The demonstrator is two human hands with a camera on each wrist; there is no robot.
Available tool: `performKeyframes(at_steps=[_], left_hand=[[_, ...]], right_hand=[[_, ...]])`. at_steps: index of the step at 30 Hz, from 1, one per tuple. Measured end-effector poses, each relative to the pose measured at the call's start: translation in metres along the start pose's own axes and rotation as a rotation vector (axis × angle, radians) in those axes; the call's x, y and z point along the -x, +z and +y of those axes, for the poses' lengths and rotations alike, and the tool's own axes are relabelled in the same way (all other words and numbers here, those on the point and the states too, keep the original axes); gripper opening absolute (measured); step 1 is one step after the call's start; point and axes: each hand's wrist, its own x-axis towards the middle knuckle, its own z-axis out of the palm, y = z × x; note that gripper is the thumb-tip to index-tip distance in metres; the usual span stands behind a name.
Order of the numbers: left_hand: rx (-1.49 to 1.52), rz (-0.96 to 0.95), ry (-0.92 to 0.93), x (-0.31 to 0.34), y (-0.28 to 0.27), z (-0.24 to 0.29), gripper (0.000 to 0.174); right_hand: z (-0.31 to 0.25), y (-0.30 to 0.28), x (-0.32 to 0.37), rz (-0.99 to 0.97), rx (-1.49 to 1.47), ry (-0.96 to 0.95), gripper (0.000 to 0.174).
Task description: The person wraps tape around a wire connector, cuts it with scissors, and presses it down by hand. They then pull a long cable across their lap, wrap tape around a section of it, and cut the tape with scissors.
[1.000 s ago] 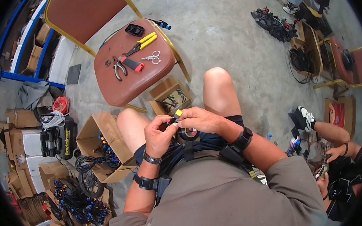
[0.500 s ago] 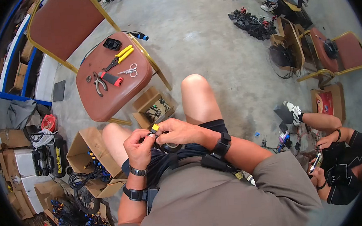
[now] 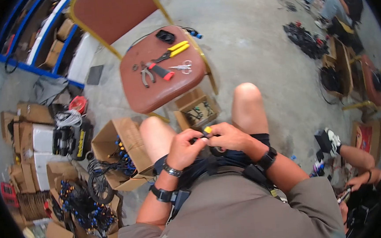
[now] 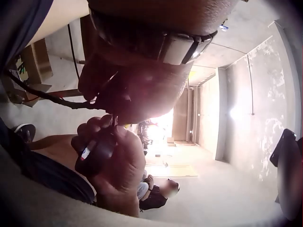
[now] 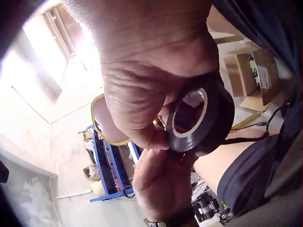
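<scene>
In the head view both hands meet over the lap. My left hand [image 3: 183, 149] pinches a thin dark cable [image 4: 61, 101], which runs out to the side in the left wrist view. A yellow-ended piece [image 3: 207, 129] sticks up between the fingertips. My right hand [image 3: 232, 138] holds a roll of black electrical tape [image 5: 221, 116], its thumb and fingers meeting the left fingertips beside the roll. The spot where tape and cable meet is mostly hidden by the fingers.
Ahead stands a chair [image 3: 153, 97] bearing pliers [image 3: 147, 75], yellow-handled pliers [image 3: 179, 48] and scissors [image 3: 183, 67]. A small carton [image 3: 186, 119] lies beyond the knees. Left are a box of cables [image 3: 132, 145] and a cable pile [image 3: 84, 206]. Another person [image 3: 358, 182] sits at right.
The head view swung one way and back, so the scene shifts across it. The hands stay together over the lap, still holding the tape roll and cable.
</scene>
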Motion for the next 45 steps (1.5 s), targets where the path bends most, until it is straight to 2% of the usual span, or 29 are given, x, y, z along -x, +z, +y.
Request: performKeyframes(at_steps=[2, 3, 5, 6, 8, 10, 12, 17, 20, 24, 26, 27, 29, 30, 33, 37, 39, 42, 43, 45], left_hand=[[0.031, 0.010, 0.073, 0.002, 0.001, -0.004, 0.010], [0.048, 0.046, 0.072, 0.003, 0.001, -0.002, 0.010], [0.072, 0.118, 0.059, 0.005, 0.000, 0.005, 0.008], [0.083, 0.158, 0.067, 0.006, -0.002, 0.008, 0.008], [0.101, 0.173, 0.140, 0.006, -0.005, 0.011, 0.008], [0.144, 0.208, 0.171, 0.008, -0.003, 0.012, 0.008], [0.126, 0.132, 0.171, 0.008, -0.004, 0.014, 0.009], [-0.022, 0.245, 0.327, 0.004, 0.001, 0.014, 0.010], [-0.059, 0.285, 0.319, 0.002, -0.004, 0.013, 0.012], [-0.045, 0.350, 0.317, -0.004, -0.010, 0.012, 0.011], [-0.100, 0.356, 0.348, -0.008, -0.014, 0.006, 0.013], [-0.088, 0.356, 0.327, -0.009, -0.016, 0.007, 0.012], [-0.044, 0.341, 0.322, -0.014, -0.019, 0.001, 0.012], [-0.007, 0.331, 0.315, -0.016, -0.020, -0.002, 0.012], [0.042, 0.312, 0.273, -0.022, -0.024, -0.009, 0.012], [0.100, 0.302, 0.243, -0.031, -0.033, -0.009, 0.011], [0.104, 0.311, 0.236, -0.035, -0.037, -0.009, 0.011], [0.124, 0.338, 0.206, -0.040, -0.045, -0.010, 0.009], [0.133, 0.352, 0.205, -0.042, -0.048, -0.011, 0.009], [0.220, 0.357, 0.160, -0.044, -0.052, -0.019, 0.008]], right_hand=[[-0.006, -0.002, 0.002, -0.038, -0.033, 0.135, 0.020], [-0.005, -0.001, 0.000, -0.063, -0.015, 0.127, 0.020], [-0.001, 0.000, 0.000, -0.062, -0.174, 0.089, 0.024], [0.003, -0.001, 0.000, -0.088, -0.140, 0.090, 0.024], [0.013, -0.005, -0.003, -0.033, -0.420, 0.040, 0.027], [0.018, -0.013, -0.004, -0.088, -0.445, 0.055, 0.027], [0.014, -0.015, -0.007, -0.058, -0.506, 0.016, 0.027], [0.000, -0.023, -0.021, -0.084, -0.231, 0.016, 0.029], [-0.007, -0.030, -0.040, -0.144, -0.100, 0.001, 0.027], [-0.019, -0.048, -0.074, -0.110, 0.114, 0.021, 0.028], [-0.035, -0.059, -0.094, 0.080, 0.580, -0.116, 0.027], [-0.040, -0.066, -0.106, 0.088, 0.584, -0.108, 0.027], [-0.049, -0.076, -0.135, 0.323, 0.787, -0.347, 0.019], [-0.054, -0.081, -0.147, 0.325, 0.785, -0.344, 0.019], [-0.062, -0.092, -0.184, 0.404, 1.094, -0.328, 0.027], [-0.065, -0.095, -0.212, 0.358, 1.184, -0.203, 0.022], [-0.070, -0.093, -0.219, 0.370, 1.313, -0.090, 0.024], [-0.070, -0.092, -0.221, 0.345, 1.353, -0.031, 0.028], [-0.065, -0.093, -0.218, 0.347, 1.339, -0.021, 0.028], [-0.058, -0.102, -0.209, 0.348, 1.116, -0.160, 0.031]])
